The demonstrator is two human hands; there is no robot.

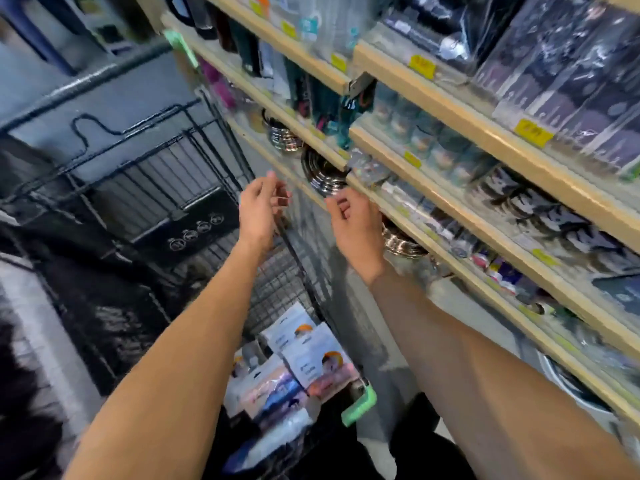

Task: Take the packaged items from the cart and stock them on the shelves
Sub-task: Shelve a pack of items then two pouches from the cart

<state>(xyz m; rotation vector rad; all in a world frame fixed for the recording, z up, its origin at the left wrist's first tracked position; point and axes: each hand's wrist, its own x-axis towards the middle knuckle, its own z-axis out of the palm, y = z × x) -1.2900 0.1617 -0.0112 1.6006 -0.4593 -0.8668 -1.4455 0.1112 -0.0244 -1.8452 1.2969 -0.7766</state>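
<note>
Both my hands are raised in front of the wooden shelves (pixel 460 216). My left hand (pixel 261 209) hangs in the air with fingers loosely curled and holds nothing. My right hand (pixel 356 225) is near the edge of a shelf, fingers also loosely curled, nothing visible in it. Below my arms stands the black wire cart (pixel 301 268). In its bottom lie several packaged items (pixel 304 358), white and pastel packets with printed pictures. The view is blurred.
The shelves on the right carry dark packaged goods (pixel 571 74), jars (pixel 436 147) and shiny steel containers (pixel 323 174), with yellow price tags (pixel 533 133). A green cart handle (pixel 362 403) shows near my right forearm. Grey floor lies to the left.
</note>
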